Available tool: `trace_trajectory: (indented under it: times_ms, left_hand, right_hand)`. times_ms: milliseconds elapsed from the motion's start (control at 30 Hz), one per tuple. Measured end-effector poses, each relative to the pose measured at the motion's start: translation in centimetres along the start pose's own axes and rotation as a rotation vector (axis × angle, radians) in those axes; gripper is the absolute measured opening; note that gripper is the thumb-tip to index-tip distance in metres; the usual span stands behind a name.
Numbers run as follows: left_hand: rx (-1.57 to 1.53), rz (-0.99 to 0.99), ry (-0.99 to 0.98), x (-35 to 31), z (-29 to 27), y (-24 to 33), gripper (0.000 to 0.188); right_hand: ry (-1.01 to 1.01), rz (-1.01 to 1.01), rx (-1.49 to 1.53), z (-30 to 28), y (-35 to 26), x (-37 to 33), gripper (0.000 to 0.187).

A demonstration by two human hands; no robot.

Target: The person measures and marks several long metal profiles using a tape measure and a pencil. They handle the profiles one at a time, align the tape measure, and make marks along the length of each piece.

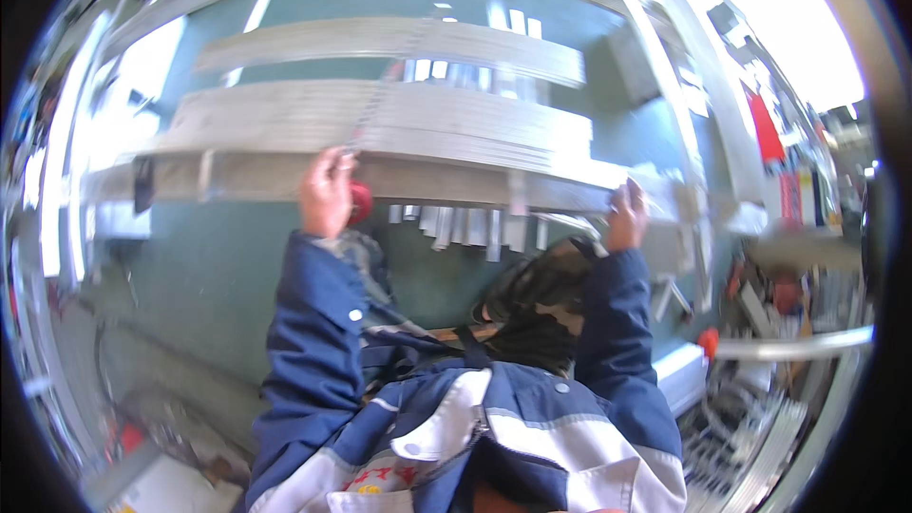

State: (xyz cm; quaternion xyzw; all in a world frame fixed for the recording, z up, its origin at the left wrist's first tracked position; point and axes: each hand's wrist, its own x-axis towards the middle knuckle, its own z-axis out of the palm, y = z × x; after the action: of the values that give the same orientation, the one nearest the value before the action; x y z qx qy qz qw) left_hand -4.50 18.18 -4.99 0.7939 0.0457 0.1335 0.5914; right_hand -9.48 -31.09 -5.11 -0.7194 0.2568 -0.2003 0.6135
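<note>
Across the front of me lies a row of long, pale metal profiles [456, 122], side by side and blurred by motion. My left hand [328, 192] has its fingers curled at the near edge of this row, closed on the nearest metal profile [437, 180]. Further right, my right hand [627, 214] is closed at the same near edge, close to the profiles' right end. A red round thing [360, 201] shows just beside my left hand; its kind is unclear. Both forearms reach forward in blue sleeves [318, 313].
Another group of metal profiles [380, 43] lies farther back on a metal frame [655, 57]. Below the near edge show several short metal pieces [465, 226]. At the right, a cluttered shelf [788, 294] and a horizontal metal bar [798, 346] stand close. A grey-white box [161, 484] sits lower left.
</note>
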Motion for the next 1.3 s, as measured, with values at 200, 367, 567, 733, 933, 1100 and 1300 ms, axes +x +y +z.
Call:
trace_trajectory:
  times_ms: [200,367,567,733,933,1100,1300]
  left_hand:
    - [-0.079,0.045,-0.057,-0.2,0.1,0.9,0.014]
    - [-0.116,0.106,-0.061,-0.4,-1.2,1.2,0.015]
    - [-0.23,0.011,-0.033,-2.5,-1.6,2.2,0.013]
    - [-0.351,-0.041,-0.046,-5.6,-0.3,4.3,0.012]
    - [-0.478,-0.062,-0.108,-8.8,0.8,7.2,0.013]
    - [-0.509,-0.049,-0.205,-11.6,1.7,8.5,0.012]
    - [-0.55,-0.145,-0.275,-15.1,3.1,9.2,0.014]
  right_hand:
    - [0.033,0.022,0.132,-0.7,-1.3,-0.9,0.033]
    - [0.098,0.056,0.195,0.0,-1.5,-1.6,0.035]
    - [0.206,0.018,0.23,-1.0,-0.7,-3.5,0.037]
    - [0.192,-0.017,0.268,-1.8,0.4,-6.0,0.035]
    - [0.016,-0.042,0.38,0.3,-1.6,-10.5,0.026]
    - [-0.289,-0.026,0.311,3.4,-3.9,-15.0,0.019]
    - [-0.625,0.025,0.198,6.7,-4.9,-20.3,0.024]
